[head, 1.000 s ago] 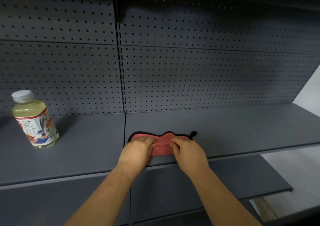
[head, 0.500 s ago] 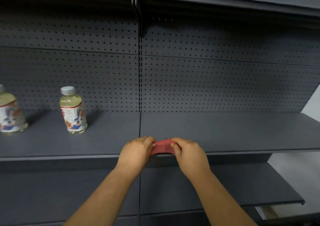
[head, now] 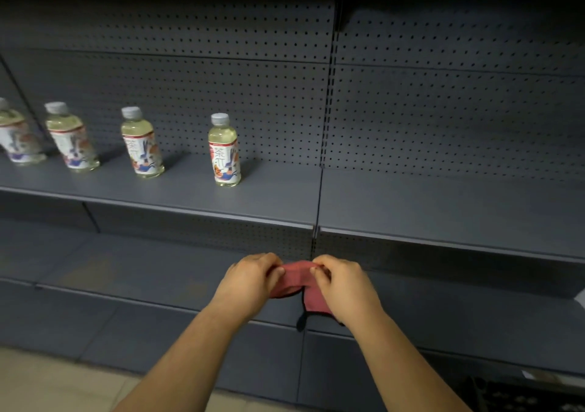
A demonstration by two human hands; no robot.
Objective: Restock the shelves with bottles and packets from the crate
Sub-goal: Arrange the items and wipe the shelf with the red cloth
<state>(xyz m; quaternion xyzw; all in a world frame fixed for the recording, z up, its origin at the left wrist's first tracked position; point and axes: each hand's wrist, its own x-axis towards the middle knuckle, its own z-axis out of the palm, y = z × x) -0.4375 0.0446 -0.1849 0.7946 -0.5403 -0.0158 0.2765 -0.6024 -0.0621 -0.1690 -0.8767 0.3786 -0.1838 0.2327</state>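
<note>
Grey metal shelving (head: 443, 209) with a perforated back panel (head: 443, 111) is filling the view, and four clear plastic bottles of pale yellow drink, each with a white cap and a white printed label, are standing upright on the left section of its upper shelf. Going from the left edge: the first bottle (head: 15, 136) is partly cut off by the frame, the second bottle (head: 71, 136) is standing near it, the third bottle (head: 142, 142) is standing further along, and the fourth bottle (head: 224, 150) is standing well apart from it, nearest the upright seam. Lower down, in front of the next shelf (head: 126, 272), the left hand (head: 250, 282) is pinching the left end of a small red cloth with a black edge (head: 297, 282), and the right hand (head: 343, 285) is gripping its right end, so the cloth is hanging folded between both hands, clear of the shelf
</note>
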